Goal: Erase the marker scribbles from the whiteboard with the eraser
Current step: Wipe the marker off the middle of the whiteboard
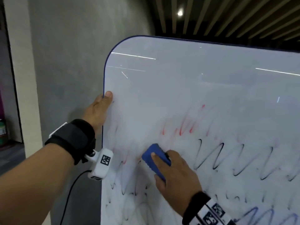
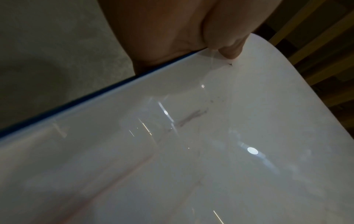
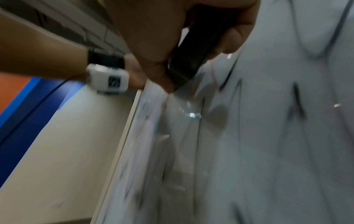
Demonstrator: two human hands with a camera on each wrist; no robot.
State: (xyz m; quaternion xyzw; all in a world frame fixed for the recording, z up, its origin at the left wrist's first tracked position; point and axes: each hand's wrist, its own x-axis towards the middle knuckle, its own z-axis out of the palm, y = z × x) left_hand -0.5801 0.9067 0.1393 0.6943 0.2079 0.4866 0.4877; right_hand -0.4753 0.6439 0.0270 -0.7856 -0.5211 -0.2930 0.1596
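A large glossy whiteboard with a dark blue rounded rim stands upright before a grey concrete wall. Black zigzag marker scribbles run across its middle, smeared red ones above them, faint blue ones at the lower right. The left hand grips the board's left edge, thumb pressed flat on the white face, the other fingers hidden behind. The right hand clasps a blue block eraser, thumb and fingers curled around its sides, pressing it against the board left of the black scribbles.
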